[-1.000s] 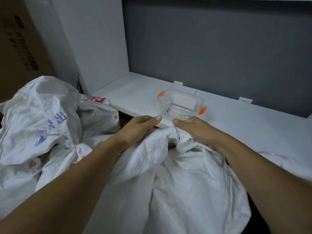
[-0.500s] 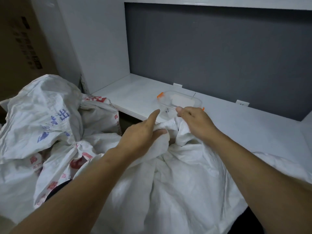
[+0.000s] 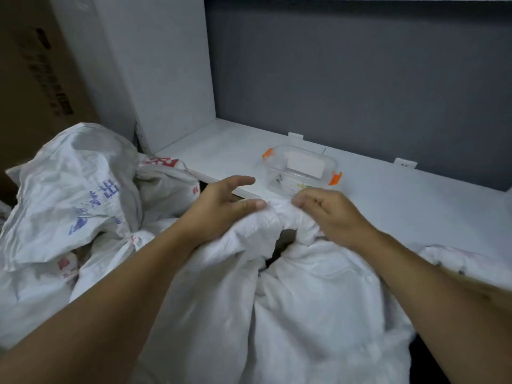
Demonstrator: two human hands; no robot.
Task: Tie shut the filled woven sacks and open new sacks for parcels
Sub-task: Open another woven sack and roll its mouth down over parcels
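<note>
White woven sack (image 3: 304, 300) front centre, mouth bunched; printed sack (image 3: 83, 189) knotted, left.

Dim, bluish light — soft blur, wide-angle bowing

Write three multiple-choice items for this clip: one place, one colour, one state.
1. Where is the clear container? A) on the white shelf B) inside a bag C) on the floor
2. Its clips are: A) blue B) orange C) green
3. The right hand is: A) empty B) lifting the container C) gripping the white sack
Key: A, it sits on the shelf; B, orange shows at two corners; C, its fingers curl into bunched fabric.
</note>
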